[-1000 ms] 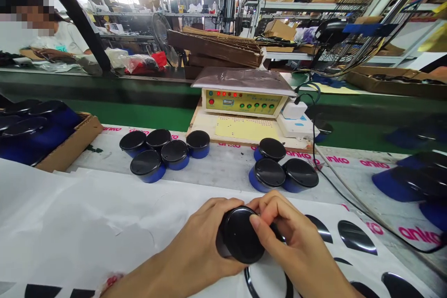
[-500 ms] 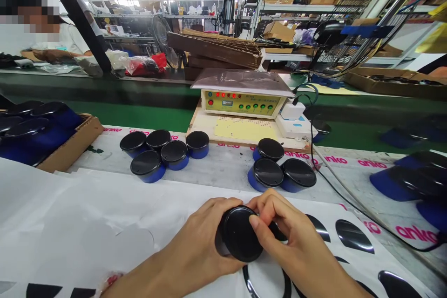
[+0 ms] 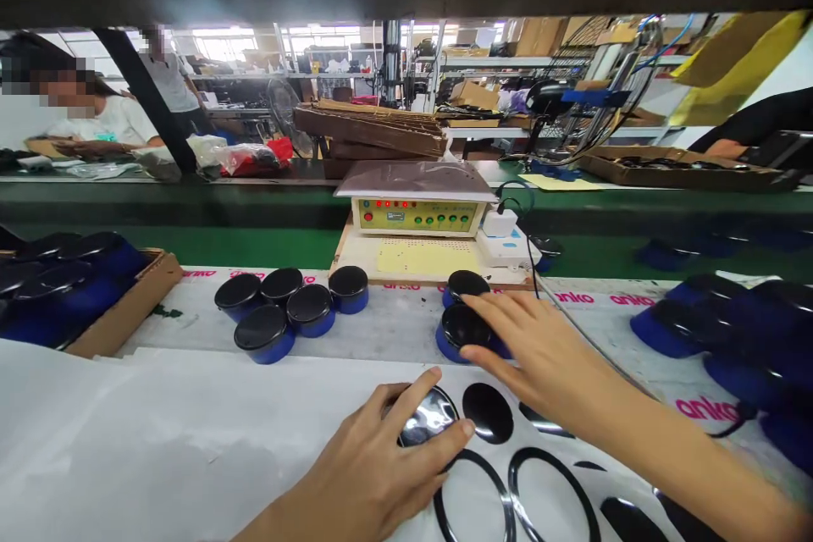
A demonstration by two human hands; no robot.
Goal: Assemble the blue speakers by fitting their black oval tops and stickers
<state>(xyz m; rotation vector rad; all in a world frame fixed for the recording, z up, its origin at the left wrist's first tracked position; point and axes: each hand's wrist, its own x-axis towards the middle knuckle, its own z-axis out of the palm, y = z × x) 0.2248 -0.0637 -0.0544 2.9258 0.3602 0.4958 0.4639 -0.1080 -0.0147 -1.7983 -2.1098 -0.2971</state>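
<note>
On the white sheet, a round black shiny piece (image 3: pixel 430 417) lies under the spread fingers of my left hand (image 3: pixel 381 457). My right hand (image 3: pixel 539 347) reaches over a blue cup with a black top (image 3: pixel 465 327), thumb and fingers apart at its right side; whether they touch it is unclear. Another such cup (image 3: pixel 467 284) stands just behind, and a third is mostly hidden by my right hand. Black discs (image 3: pixel 488 412) and black rings (image 3: pixel 552 487) lie on the sheet at the right of my left hand.
Several blue cups (image 3: pixel 311 309) stand at centre left, more (image 3: pixel 755 330) at the right. A cardboard box (image 3: pixel 127 313) of cups sits at the left. A control box (image 3: pixel 416 216) with cables is behind. People are across the bench.
My right hand has left the black-topped piece and moved up to the standing cups. My left fingers have opened over the piece, now lower on the sheet. The view has tilted up.
</note>
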